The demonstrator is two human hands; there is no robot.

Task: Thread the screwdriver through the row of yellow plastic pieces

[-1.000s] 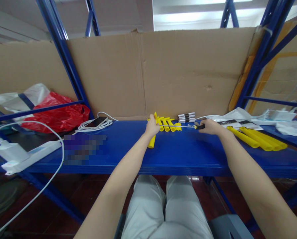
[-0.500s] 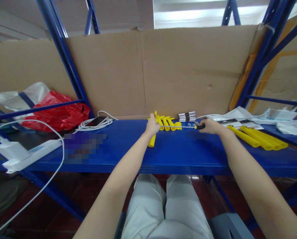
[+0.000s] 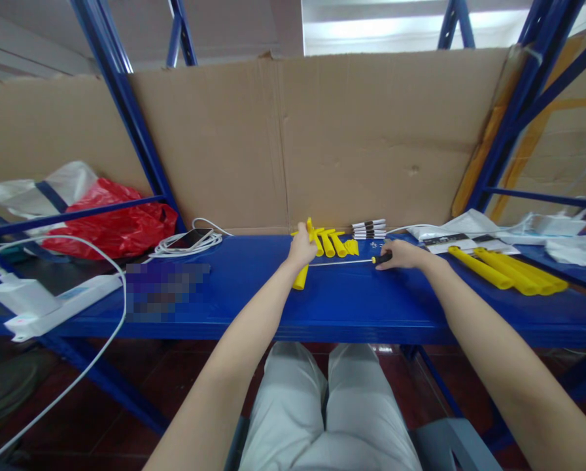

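My left hand [image 3: 301,247] is closed around a yellow plastic tube-shaped part [image 3: 301,278], whose lower end points toward me and whose top shows beyond the fingers. In my right hand [image 3: 401,254] is a screwdriver [image 3: 382,258] with a black and yellow handle. Its long thin shaft lies level and reaches left to the yellow part, just below my left hand; the tip is hidden there. Several yellow parts of like shape [image 3: 328,243] stand in a row right behind, with small yellow pieces [image 3: 352,247] at their right end. Tiny screws [image 3: 375,244] lie close to my right hand.
White-and-black sticks [image 3: 369,229] are stacked by the cardboard wall [image 3: 352,144]. Long yellow tubes [image 3: 513,271] lie at the right of the blue table [image 3: 361,301]. On the left are a coiled white cable [image 3: 189,245], a power strip [image 3: 77,297] and a red bag [image 3: 121,219].
My right hand has moved the screwdriver left and slightly toward me, so its shaft now meets the yellow part lower down. My left hand has hardly moved.
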